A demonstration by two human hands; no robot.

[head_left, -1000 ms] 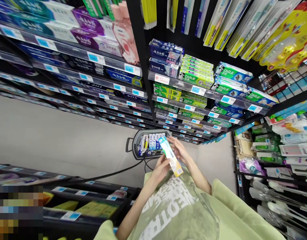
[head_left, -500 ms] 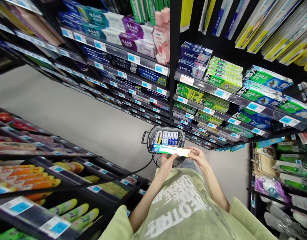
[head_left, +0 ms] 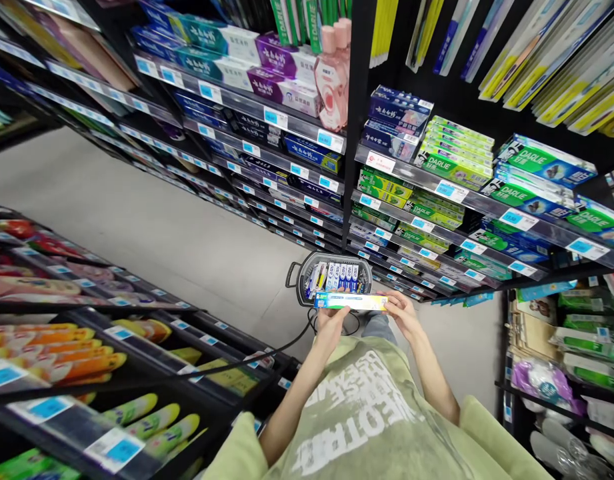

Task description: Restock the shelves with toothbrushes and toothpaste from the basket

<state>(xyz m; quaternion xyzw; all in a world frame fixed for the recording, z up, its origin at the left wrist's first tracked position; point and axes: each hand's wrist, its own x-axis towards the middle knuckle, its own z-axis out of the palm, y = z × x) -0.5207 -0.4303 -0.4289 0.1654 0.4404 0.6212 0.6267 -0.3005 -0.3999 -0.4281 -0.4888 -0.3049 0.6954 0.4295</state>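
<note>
Between my two hands is a long toothpaste box point(head_left: 351, 302), white with blue, green and yellow parts, held roughly level in front of my body. My left hand point(head_left: 331, 321) grips its left half from below, thumb on the near side. At the right end, the fingers of my right hand point(head_left: 403, 312) pinch the box. Just beyond it on the floor stands a dark shopping basket point(head_left: 299, 287), partly hidden by the box. Several upright blue-and-white boxes point(head_left: 343, 275) and other small packages lie inside the basket.
Ahead, tall shelves carry Darlie toothpaste boxes point(head_left: 454, 163), purple and teal boxes point(head_left: 287, 63), pink bottles point(head_left: 331, 80) and hanging toothbrushes point(head_left: 527, 60). A lower shelf with orange packs point(head_left: 61, 357) flanks my left. Grey floor point(head_left: 187, 213) runs along the aisle. A black cable point(head_left: 281, 348) crosses at left.
The toothpaste box and both hands have shifted slightly right in view, and the box looks more level. The shelves and basket have also shifted slightly right in view.
</note>
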